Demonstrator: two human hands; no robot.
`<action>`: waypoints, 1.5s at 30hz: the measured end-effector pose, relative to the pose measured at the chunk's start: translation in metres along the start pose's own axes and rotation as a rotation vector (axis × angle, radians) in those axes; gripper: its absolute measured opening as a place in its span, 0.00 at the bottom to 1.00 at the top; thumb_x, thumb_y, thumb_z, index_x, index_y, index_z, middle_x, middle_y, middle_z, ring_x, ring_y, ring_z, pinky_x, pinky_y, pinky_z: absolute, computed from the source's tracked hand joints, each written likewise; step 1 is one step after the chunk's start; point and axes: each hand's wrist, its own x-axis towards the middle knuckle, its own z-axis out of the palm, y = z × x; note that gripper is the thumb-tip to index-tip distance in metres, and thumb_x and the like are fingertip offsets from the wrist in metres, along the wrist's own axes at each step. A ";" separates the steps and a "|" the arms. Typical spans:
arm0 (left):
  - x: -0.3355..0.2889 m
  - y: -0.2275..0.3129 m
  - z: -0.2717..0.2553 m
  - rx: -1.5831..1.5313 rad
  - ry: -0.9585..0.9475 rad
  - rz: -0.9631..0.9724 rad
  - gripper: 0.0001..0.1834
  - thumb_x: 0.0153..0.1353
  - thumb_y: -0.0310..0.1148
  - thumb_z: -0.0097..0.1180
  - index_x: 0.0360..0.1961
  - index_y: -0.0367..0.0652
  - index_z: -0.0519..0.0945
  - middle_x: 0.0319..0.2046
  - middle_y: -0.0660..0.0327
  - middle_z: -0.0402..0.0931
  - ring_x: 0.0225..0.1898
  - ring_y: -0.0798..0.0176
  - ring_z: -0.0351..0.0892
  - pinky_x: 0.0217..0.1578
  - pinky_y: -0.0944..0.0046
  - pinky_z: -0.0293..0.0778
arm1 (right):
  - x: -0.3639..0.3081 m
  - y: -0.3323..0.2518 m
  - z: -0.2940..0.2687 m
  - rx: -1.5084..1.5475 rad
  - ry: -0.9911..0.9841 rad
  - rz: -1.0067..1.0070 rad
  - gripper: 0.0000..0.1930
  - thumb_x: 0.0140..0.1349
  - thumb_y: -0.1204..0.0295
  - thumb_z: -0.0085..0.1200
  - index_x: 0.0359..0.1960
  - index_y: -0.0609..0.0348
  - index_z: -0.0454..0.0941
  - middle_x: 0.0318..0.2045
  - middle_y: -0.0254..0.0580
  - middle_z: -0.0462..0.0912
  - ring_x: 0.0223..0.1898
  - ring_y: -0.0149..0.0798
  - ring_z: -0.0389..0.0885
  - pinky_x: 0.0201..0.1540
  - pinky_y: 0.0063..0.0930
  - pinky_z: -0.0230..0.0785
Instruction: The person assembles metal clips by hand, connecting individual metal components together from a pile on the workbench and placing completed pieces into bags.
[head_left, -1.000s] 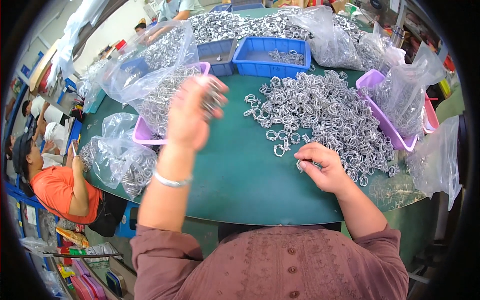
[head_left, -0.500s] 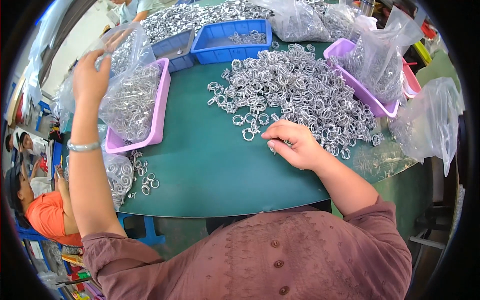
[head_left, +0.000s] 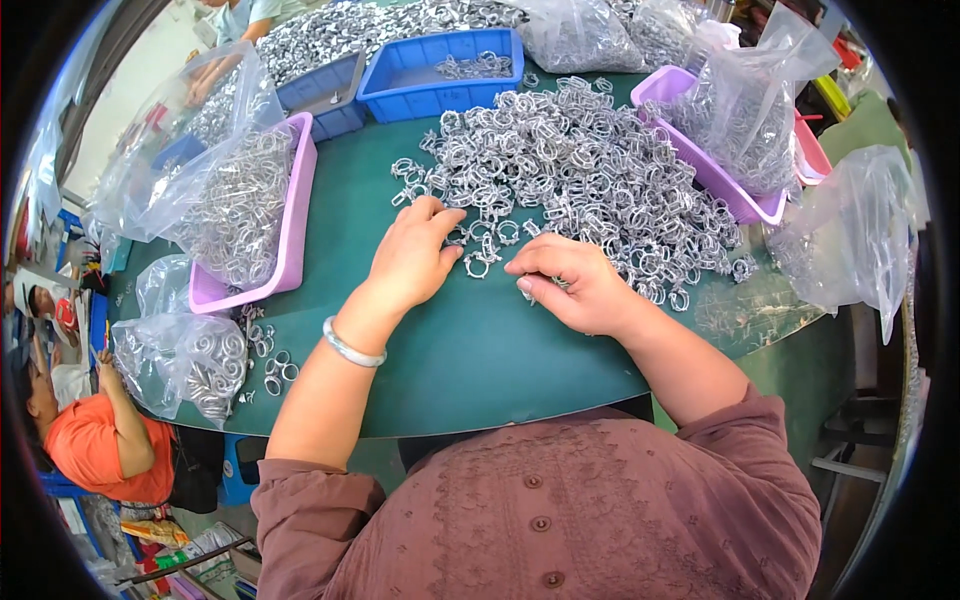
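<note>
A broad heap of silvery metal rings (head_left: 570,150) covers the far middle of the green table. At the heap's near left edge is my left hand (head_left: 412,255), its thumb and forefinger apart beside a few loose rings (head_left: 482,255). A pale bangle (head_left: 352,343) circles that wrist. My right hand (head_left: 578,285) is over the table just in front of the heap, with fingers curled and thumb pressed in. Small silvery bits of metal ring show at its fingertips; most of what it holds is hidden.
A purple tray (head_left: 297,215) with a bag of rings stands left, another purple tray (head_left: 765,210) right. Blue bins (head_left: 440,100) sit behind. Near the left edge lie a clear bag (head_left: 180,345) and stray rings. Another person in orange (head_left: 110,450) is at far left.
My left hand has come from the bag over the left purple tray to the near edge of the ring heap. My right hand stays pinched in nearly the same place.
</note>
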 end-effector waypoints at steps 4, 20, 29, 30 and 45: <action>0.003 0.000 0.009 0.026 0.004 -0.016 0.14 0.45 0.27 0.58 0.37 0.40 0.76 0.38 0.57 0.68 0.41 0.54 0.69 0.42 0.60 0.67 | 0.001 -0.002 -0.003 -0.032 0.005 -0.010 0.07 0.50 0.81 0.51 0.33 0.63 0.76 0.29 0.41 0.76 0.28 0.35 0.76 0.30 0.24 0.69; -0.023 0.019 0.014 -1.124 0.051 0.020 0.10 0.57 0.21 0.46 0.39 0.37 0.76 0.35 0.61 0.68 0.33 0.71 0.71 0.31 0.74 0.71 | -0.003 -0.002 0.003 0.269 0.081 0.314 0.13 0.56 0.76 0.51 0.43 0.67 0.71 0.33 0.38 0.76 0.34 0.27 0.74 0.35 0.20 0.68; -0.031 0.033 0.026 -1.360 0.093 -0.052 0.22 0.54 0.17 0.49 0.52 0.36 0.66 0.39 0.60 0.68 0.40 0.68 0.72 0.41 0.70 0.71 | -0.004 0.000 0.005 0.572 0.070 0.321 0.12 0.55 0.79 0.51 0.42 0.65 0.72 0.33 0.35 0.75 0.34 0.25 0.74 0.37 0.19 0.67; -0.032 0.031 0.026 -1.363 0.094 -0.053 0.22 0.54 0.17 0.49 0.52 0.36 0.66 0.39 0.60 0.68 0.40 0.68 0.72 0.41 0.70 0.71 | -0.004 0.000 0.005 0.441 0.091 0.277 0.12 0.53 0.80 0.52 0.41 0.63 0.72 0.31 0.34 0.75 0.32 0.25 0.74 0.35 0.19 0.67; -0.038 0.032 0.029 -1.039 0.194 0.036 0.16 0.49 0.19 0.57 0.41 0.35 0.73 0.34 0.61 0.70 0.34 0.71 0.72 0.35 0.73 0.73 | -0.004 0.002 0.012 0.304 0.185 0.092 0.14 0.48 0.83 0.54 0.38 0.62 0.72 0.30 0.38 0.74 0.29 0.29 0.75 0.33 0.20 0.68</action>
